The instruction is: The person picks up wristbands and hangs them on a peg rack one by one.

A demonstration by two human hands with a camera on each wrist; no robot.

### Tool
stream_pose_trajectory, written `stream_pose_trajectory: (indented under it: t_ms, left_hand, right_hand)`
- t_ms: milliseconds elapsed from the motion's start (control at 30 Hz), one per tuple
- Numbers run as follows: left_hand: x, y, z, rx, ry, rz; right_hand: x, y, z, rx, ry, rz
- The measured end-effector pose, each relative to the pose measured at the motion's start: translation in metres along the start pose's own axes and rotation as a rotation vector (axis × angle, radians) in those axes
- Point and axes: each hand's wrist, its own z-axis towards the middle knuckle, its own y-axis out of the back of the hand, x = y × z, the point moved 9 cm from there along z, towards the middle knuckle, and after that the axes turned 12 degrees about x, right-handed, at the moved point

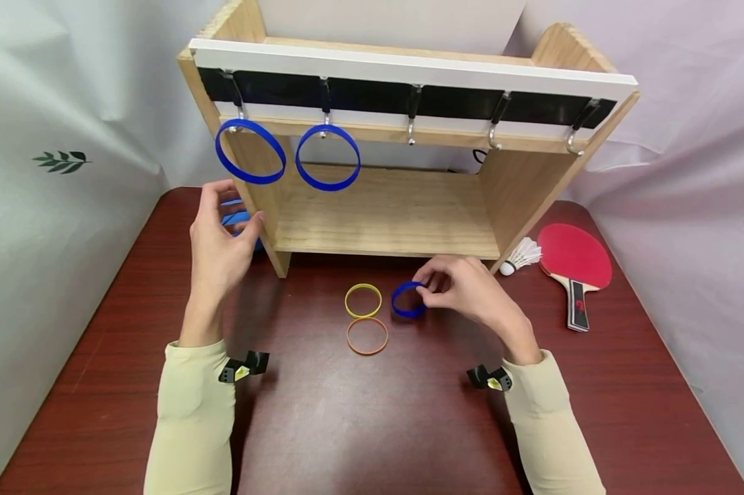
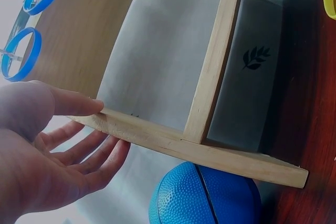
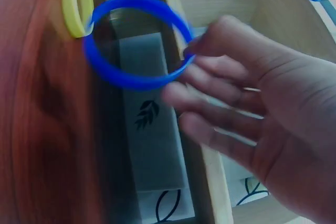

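My right hand (image 1: pixel 471 292) pinches a blue ring (image 3: pixel 139 83) at its edge between thumb and fingers, just in front of the wooden shelf (image 1: pixel 378 213). In the head view, that ring is low over the table. To its left lie a yellow ring (image 1: pixel 346 302) and an orange ring (image 1: pixel 349 342), close together. My left hand (image 2: pixel 68 145) grips the shelf's left side panel (image 2: pixel 152 134), thumb on one face and fingers on the other. Two more blue rings, one at the far left (image 1: pixel 252 180) and another beside it (image 1: pixel 329 187), hang from hooks on the shelf's front rail.
Further right on the rail are bare metal hooks (image 1: pixel 494 137). A blue ball (image 2: pixel 205 198) sits outside the left panel, partly hidden by my hand in the head view. Right of the shelf, a shuttlecock (image 1: pixel 520 256) and a red table tennis paddle (image 1: pixel 574 256) lie on the dark table (image 1: pixel 372 426).
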Motion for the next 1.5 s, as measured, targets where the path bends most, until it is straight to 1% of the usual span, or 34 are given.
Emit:
stream_pose_trajectory:
  t_ms: [133,233,400,500,600,667,733,833,933,1067,1233,1300,1467,1500]
  left_hand:
    - [0.000,0.000,0.000,-0.006,-0.007,-0.006]
    - [0.000,0.000,0.000,-0.009,-0.010,-0.008]
    - [0.001,0.000,0.000,-0.008,-0.016,-0.004]
    - [0.000,0.000,0.000,-0.008,-0.017,0.000]
    - [-0.003,0.001,-0.001,-0.013,-0.018,-0.003]
    - [-0.004,0.001,-0.001,-0.016,-0.020,-0.003]
    - [-0.005,0.001,-0.001,-0.018,-0.023,-0.002]
    - [-0.006,0.001,-0.001,-0.015,-0.029,-0.003]
    - [-0.006,0.001,-0.001,-0.011,-0.031,-0.007]
    - [-0.004,0.001,-0.002,-0.004,-0.029,-0.007]
    - [-0.004,0.001,-0.003,-0.002,-0.031,-0.010]
    - [-0.004,0.001,-0.002,-0.004,-0.030,-0.012]
    - [-0.004,0.001,-0.003,-0.001,-0.026,-0.013]
    - [-0.004,0.001,-0.003,0.000,-0.025,-0.012]
  right_hand:
    - [0.010,0.015,-0.003,-0.111,0.077,0.176]
    - [0.016,0.027,-0.004,-0.196,0.123,0.335]
    - [0.032,0.049,-0.002,-0.317,0.230,0.668]
    - [0.045,0.066,0.000,-0.385,0.308,0.843]
    - [0.056,0.083,0.003,-0.481,0.385,0.960]
    - [0.060,0.093,0.004,-0.558,0.426,1.011]
    - [0.062,0.100,0.006,-0.633,0.452,1.045]
    - [0.061,0.107,0.010,-0.724,0.460,1.071]
    - [0.059,0.108,0.013,-0.766,0.444,1.067]
    - [0.055,0.105,0.018,-0.770,0.413,1.055]
    - [0.047,0.099,0.020,-0.773,0.377,1.109]
    - [0.045,0.099,0.021,-0.774,0.371,1.102]
    - [0.044,0.098,0.020,-0.776,0.370,1.043]
    - [0.044,0.098,0.020,-0.776,0.368,1.053]
